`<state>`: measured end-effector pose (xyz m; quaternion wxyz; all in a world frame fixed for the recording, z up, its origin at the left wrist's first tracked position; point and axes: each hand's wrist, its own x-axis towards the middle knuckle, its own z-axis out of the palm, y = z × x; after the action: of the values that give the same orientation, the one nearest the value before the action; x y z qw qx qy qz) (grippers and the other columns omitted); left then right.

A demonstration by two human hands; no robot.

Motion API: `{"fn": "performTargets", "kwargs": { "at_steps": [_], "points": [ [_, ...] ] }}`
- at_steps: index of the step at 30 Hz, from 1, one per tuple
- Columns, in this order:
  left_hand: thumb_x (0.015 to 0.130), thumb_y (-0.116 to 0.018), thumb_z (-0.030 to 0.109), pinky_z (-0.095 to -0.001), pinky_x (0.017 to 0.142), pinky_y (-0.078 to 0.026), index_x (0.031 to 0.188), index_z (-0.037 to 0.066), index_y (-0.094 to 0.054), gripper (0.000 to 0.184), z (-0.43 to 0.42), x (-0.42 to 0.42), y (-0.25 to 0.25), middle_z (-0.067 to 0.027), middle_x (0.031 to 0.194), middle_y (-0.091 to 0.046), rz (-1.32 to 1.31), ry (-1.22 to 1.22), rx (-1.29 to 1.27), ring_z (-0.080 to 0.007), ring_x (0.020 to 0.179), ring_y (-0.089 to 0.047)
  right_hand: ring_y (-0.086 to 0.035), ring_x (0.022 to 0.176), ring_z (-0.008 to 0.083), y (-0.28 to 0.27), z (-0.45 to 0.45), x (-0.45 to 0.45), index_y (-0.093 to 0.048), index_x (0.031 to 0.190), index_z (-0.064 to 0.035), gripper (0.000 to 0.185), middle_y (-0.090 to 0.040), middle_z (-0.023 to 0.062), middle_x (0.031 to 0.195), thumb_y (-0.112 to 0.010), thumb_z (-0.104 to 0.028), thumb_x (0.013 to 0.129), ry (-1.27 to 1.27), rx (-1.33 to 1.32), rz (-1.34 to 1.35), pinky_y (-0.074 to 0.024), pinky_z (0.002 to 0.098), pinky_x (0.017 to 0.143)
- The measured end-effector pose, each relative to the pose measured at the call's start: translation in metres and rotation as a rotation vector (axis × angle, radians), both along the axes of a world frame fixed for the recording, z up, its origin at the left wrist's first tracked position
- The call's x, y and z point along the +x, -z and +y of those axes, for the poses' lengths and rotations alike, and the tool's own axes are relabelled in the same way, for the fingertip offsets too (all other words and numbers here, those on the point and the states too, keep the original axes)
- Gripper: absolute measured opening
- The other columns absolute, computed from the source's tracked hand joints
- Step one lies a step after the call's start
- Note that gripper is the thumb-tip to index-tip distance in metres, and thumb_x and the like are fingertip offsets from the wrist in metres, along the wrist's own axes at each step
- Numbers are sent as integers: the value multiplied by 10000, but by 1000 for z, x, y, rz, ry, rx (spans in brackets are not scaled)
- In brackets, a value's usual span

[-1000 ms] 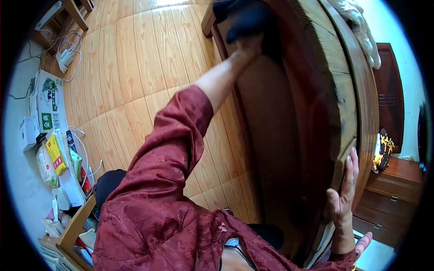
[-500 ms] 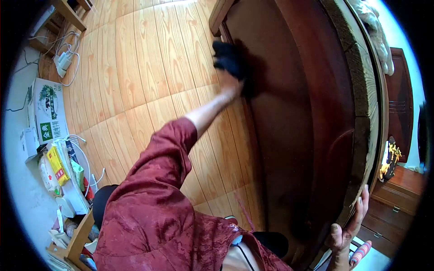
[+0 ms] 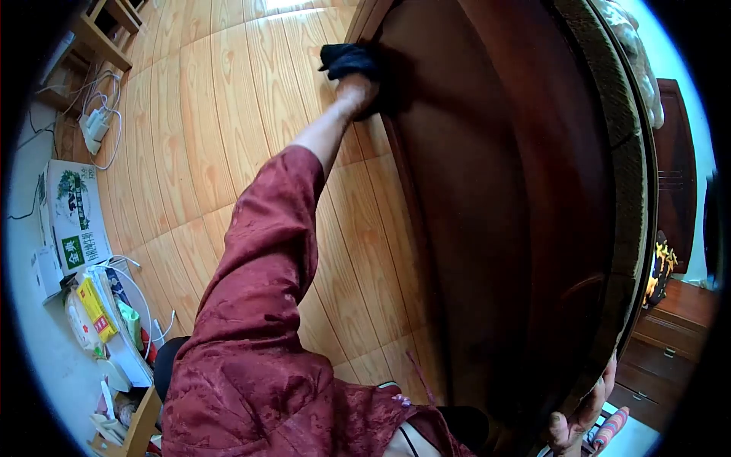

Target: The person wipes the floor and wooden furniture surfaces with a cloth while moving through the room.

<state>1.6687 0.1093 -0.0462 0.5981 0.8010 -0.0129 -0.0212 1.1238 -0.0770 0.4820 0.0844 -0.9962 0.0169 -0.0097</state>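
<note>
Reaching up and away over the floor (image 3: 251, 114), the left hand (image 3: 356, 87) has the dark cloth (image 3: 346, 59) over its fingers, so I cannot tell whether they are clamped on it or spread beneath it. The cloth is at the far end of the brown panel (image 3: 457, 190), by its left border, partly over the floorboards; a shadow falls across the panel just beside it. The arm in the red sleeve (image 3: 266, 236) is stretched almost straight. The right hand (image 3: 582, 423) lies low at the panel's outer edge (image 3: 628, 152), thumb standing well apart from the fingers, which run along the edge and are partly hidden; it holds nothing that I can see. Just beside it is a striped roll (image 3: 611, 428), and beyond the panel a cabinet (image 3: 674, 327) with drawers. Along the wall on the left, well apart from both hands, are a power strip (image 3: 94, 128) with white cables, a printed carton (image 3: 76, 217) and a yellow packet (image 3: 97, 307) among other items.
</note>
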Motion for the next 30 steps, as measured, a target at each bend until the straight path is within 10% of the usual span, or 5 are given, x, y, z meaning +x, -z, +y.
{"fn": "performTargets", "kwargs": {
  "at_steps": [8, 12, 16, 21, 30],
  "points": [
    [794, -666, 221, -395, 692, -536, 873, -17, -683, 252, -6, -78, -100, -190, 839, -698, -25, -90, 407, -294, 793, -690, -228, 1398, 431, -1, 0, 3, -319, 1458, -146, 740, -226, 258, 1511, -562, -519, 867, -39, 23, 4, -223, 541, 1117],
    [796, -621, 13, -315, 696, -507, 986, 11, -637, 192, -3, -134, -186, -30, 904, -647, 71, -194, -809, -141, 794, -592, -238, 1394, 433, -6, 3, 4, -341, 1444, -134, 745, -262, 254, 1498, -556, -546, 862, -31, -10, 11, -207, 545, 1120],
    [817, -609, 44, -345, 809, -498, 1093, -1, -605, 279, 10, -187, -280, -138, 1048, -627, -245, -84, -624, -206, 932, -600, -257, 1385, 434, -7, 5, 5, -350, 1437, -125, 739, -277, 254, 1491, -543, -554, 866, -9, -32, 12, -209, 554, 1118],
    [796, -673, 241, -436, 1066, -316, 1323, 36, -492, 594, -40, -161, -303, -220, 1412, -366, -1009, -273, -60, -341, 1326, -328, -267, 1378, 441, -1, 1, 2, -346, 1437, -124, 735, -291, 263, 1480, -528, -559, 874, -37, 5, -45, -211, 565, 1116],
    [881, -599, 427, -428, 1044, -340, 1273, 43, -539, 551, -16, 10, -240, -208, 1377, -446, -526, -239, -238, -358, 1274, -409, -296, 1381, 410, -15, 12, 27, -338, 1462, -112, 702, -284, 222, 1513, -623, -300, 850, -149, 2, 48, -244, 504, 1121]
  ]
}}
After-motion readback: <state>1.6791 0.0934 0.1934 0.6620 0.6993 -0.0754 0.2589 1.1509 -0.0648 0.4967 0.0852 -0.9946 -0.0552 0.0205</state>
